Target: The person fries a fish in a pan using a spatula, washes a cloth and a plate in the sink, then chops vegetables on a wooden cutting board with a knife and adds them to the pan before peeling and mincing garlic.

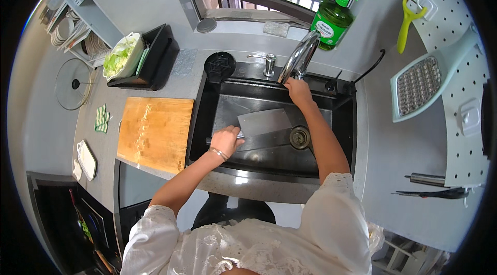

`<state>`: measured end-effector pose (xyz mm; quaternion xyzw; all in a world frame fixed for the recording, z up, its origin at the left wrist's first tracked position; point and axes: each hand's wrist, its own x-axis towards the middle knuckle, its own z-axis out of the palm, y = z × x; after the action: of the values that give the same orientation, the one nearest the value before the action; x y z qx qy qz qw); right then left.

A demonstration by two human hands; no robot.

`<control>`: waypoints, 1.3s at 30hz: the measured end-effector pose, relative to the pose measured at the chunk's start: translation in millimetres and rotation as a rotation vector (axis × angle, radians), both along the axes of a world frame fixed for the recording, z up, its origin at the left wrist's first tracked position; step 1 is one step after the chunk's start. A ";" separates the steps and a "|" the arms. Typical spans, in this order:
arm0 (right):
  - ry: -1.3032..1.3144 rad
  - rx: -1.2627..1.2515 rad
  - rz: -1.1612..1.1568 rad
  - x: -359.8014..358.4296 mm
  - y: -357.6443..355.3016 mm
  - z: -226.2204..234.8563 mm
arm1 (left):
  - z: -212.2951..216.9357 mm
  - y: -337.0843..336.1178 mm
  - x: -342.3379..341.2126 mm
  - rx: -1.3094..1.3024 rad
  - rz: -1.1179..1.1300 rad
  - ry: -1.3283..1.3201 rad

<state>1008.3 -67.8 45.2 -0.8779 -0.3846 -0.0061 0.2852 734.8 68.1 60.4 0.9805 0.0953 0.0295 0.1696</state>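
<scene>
A wide-bladed kitchen cleaver (265,121) is held by its handle in my left hand (225,141), over the left part of the black sink (243,165). Its blade points right, tilted slightly, towards the drain (300,138). My left fingers wrap the handle, whose dark end sticks out to the left of the hand. At the back of the sink, my right hand (298,91) is closed at the chrome faucet (304,52), just below its curved neck. The fingertips there are partly hidden. No stream of water can be made out.
Left of the sink lies a wooden cutting board (158,132) with pale scraps. Behind it, a white bowl of chopped greens (123,56) rests on a black bin (164,57). A green soap bottle (331,24) stands on the sill; a grater (422,86) hangs at right.
</scene>
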 end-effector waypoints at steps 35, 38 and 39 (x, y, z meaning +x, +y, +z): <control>0.731 0.250 -0.069 -54.7 -13.8 44.7 | -18.1 8.8 99.4 -1.311 0.482 0.589; 0.660 0.339 -0.092 -48.6 -44.2 44.7 | -13.5 7.6 115.0 -1.513 0.532 0.624; 0.682 0.332 -0.113 -47.8 -50.1 45.8 | -13.8 10.7 118.2 -1.527 0.523 0.666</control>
<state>960.6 -117.9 91.0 -0.7912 -0.2124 0.2082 0.5343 853.0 78.8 46.5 0.5032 0.3555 -0.2927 0.7313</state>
